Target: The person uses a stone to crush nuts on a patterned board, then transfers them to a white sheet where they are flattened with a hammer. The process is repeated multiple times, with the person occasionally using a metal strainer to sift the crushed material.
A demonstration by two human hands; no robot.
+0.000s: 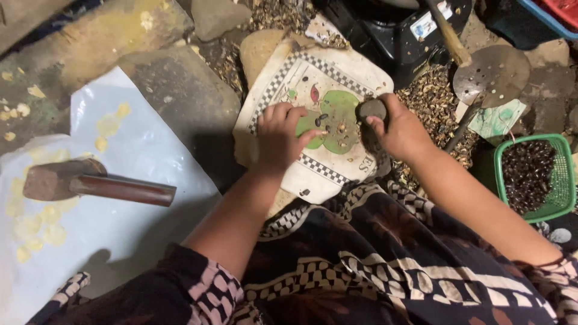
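Head view. Person seated, patterned dark cloth (385,259) over the lap.

Right hand (400,129): fingers curled tight around a small dark stone (371,109), held just above the right edge of a printed mat (289,78). The mat is cream with a checkered border and a green patch in the middle, draped over a rounded rock.

Left hand (282,133): fingers bent and close together, thumb and forefinger tips pressed down on the mat at the green patch, right beside a few small dark seeds (322,119). Cannot tell whether a seed is pinched under the fingertips. Seeds lie between the two hands, on the green patch, near the stone.

Left side: hammer (90,183) with a reddish handle lying on a white plastic sheet (150,150), pale yellow flakes scattered on the sheet.

Right side: green basket (563,180) filled with dark seeds, beside the right forearm. Above it, a perforated metal ladle (497,75) with a wooden handle. Husk litter (433,99) covers the ground around the mat's far edge.
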